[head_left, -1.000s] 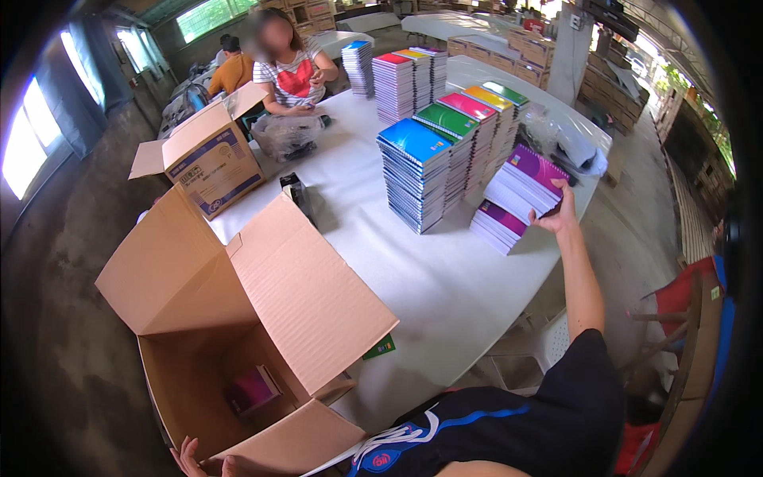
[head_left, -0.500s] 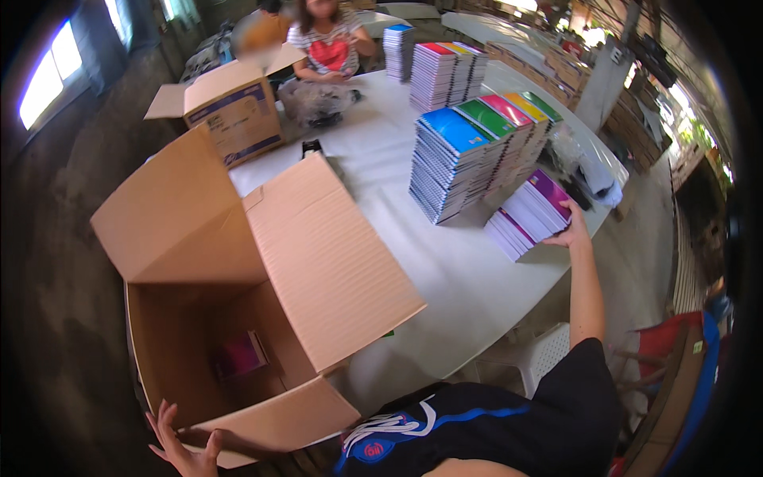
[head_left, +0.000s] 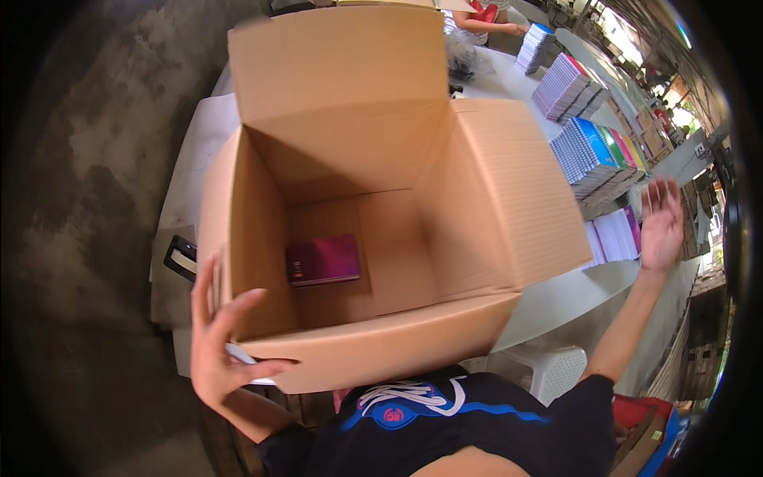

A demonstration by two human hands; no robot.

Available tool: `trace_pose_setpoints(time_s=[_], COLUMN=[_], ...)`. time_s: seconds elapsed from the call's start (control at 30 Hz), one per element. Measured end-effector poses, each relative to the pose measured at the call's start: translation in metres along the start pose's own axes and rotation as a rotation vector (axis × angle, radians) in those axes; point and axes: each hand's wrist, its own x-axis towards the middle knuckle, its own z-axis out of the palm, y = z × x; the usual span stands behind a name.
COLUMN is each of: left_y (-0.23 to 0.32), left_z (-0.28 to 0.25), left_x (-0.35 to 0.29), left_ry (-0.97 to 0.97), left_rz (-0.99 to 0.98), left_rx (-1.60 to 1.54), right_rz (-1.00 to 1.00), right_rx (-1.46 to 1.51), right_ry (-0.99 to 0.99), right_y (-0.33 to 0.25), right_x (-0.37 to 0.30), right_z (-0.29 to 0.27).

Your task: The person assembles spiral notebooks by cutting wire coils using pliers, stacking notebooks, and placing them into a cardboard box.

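Note:
A large open cardboard box fills the middle of the view. Flat on its floor, towards the left, lies a purple book or notebook. My left hand is at the box's near left corner, fingers spread; it seems to touch the cardboard, though the contact is hard to make out. On the right, my right hand is raised with fingers apart and nothing in it. Close beside it, a row of purple-covered books with white page edges rests on the table.
Tall stacks of spiral notebooks in several colours stand on the white table at the right. A black-handled object lies left of the box. A white plastic chair is near the table's edge. Another person's arm shows at the back.
My right hand has let go of the purple books and lifted off them. My view has swung left, so the box is now central. The left hand has come to the box's corner.

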Motion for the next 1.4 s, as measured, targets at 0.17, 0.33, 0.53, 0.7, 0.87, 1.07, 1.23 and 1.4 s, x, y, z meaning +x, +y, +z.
trace_pose_setpoints(time_s=[0.17,0.33,0.53,0.7,0.87,1.07,1.23,1.4], left_y=[-0.018,-0.039,-0.046,-0.062,-0.064,-0.069,-0.062,-0.06], left_z=[0.004,0.026,0.033,0.038,0.04,0.04,0.04,0.045], left_x=[0.027,0.018,0.018,0.012,0.012,0.005,0.007,0.009], left_ry=[-0.12,0.043,0.049,0.005,0.035,0.012,0.044,0.126], left_rz=[0.251,0.351,0.406,0.497,0.517,0.488,0.444,0.447], left_rx=[-0.025,-0.27,-0.373,-0.376,-0.342,-0.303,-0.324,-0.335], right_rz=[0.475,1.421,1.607,1.446,1.536,1.541,1.495,1.489], right_rx=[-0.352,-0.438,-0.508,-0.314,-0.324,-0.27,-0.415,-0.506], right_ry=[-0.639,-0.572,-0.311,-0.168,-0.006,-0.15,-0.245,-0.338], right_y=[0.046,0.203,0.304,0.344,0.333,0.301,0.287,0.272], right_x=[-0.025,-0.07,-0.132,-0.175,-0.167,-0.146,-0.145,-0.136], right_z=[0.258,0.316,0.316,0.329,0.363,0.373,0.38,0.395])
